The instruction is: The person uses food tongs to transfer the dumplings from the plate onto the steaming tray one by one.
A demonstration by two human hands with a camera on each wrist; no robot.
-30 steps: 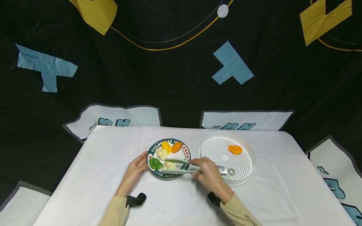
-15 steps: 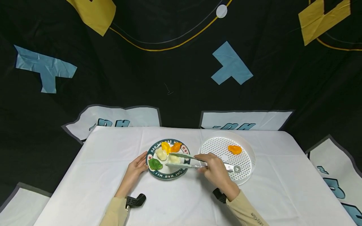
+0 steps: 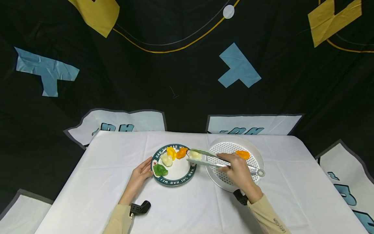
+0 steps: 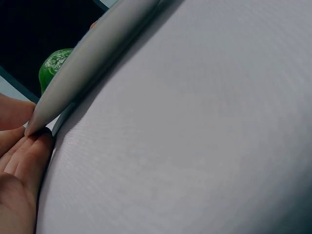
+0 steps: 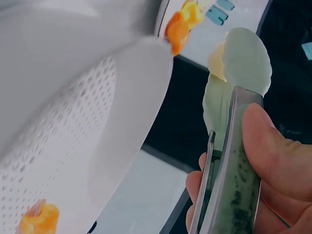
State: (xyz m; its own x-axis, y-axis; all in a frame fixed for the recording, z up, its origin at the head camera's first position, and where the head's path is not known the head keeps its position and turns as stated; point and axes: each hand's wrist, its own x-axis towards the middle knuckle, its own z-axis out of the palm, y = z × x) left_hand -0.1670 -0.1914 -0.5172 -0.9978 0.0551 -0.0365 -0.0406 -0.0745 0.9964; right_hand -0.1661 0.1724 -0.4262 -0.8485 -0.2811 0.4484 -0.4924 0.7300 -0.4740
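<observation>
One pale dumpling (image 3: 195,155) sits pinched between the tips of your tongs (image 3: 216,161), in the air between the plate (image 3: 187,170) and the perforated tray (image 3: 225,180). Risk, as judged: its smooth skin could slip if your squeeze eases, dropping it onto the counter (image 3: 87,182). Your right hand (image 3: 238,169) is clamped round the tong arms. Your left hand (image 3: 140,177) rests with straight fingers against the plate's near rim, well apart from the dumpling.

Matt white cloth covers the tabletop (image 3: 96,182); the tongs (image 3: 222,162) have brushed metal arms, and the tray (image 3: 257,156) is perforated white plastic.
</observation>
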